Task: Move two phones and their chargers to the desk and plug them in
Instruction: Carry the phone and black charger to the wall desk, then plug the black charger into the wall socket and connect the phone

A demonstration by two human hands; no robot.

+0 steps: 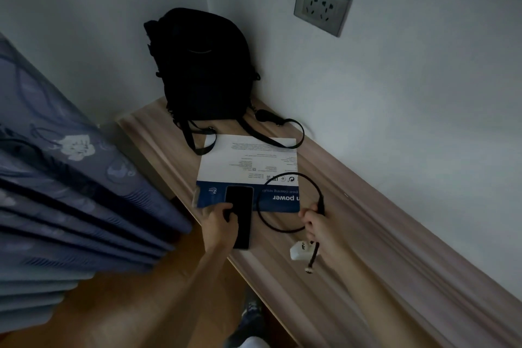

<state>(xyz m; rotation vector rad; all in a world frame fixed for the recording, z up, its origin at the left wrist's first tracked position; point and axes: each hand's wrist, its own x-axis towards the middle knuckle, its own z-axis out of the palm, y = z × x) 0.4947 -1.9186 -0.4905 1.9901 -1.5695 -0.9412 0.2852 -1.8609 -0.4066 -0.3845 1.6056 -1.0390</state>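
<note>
A black phone [240,215] with a dark screen lies partly over the white and blue box [248,162] on the wooden desk [353,234]. My left hand [219,227] grips the phone's near left side. My right hand [317,223] holds a looped black charging cable [288,198]; the loop hangs over the box and desk. The white charger plug [300,251] and a cable end dangle below that hand. A grey wall socket [322,5] is on the wall above the desk.
A black backpack [200,65] stands in the corner at the desk's far end, its straps trailing over the box. A blue patterned curtain [65,178] hangs at the left. Wooden floor and my shoe [251,316] show below.
</note>
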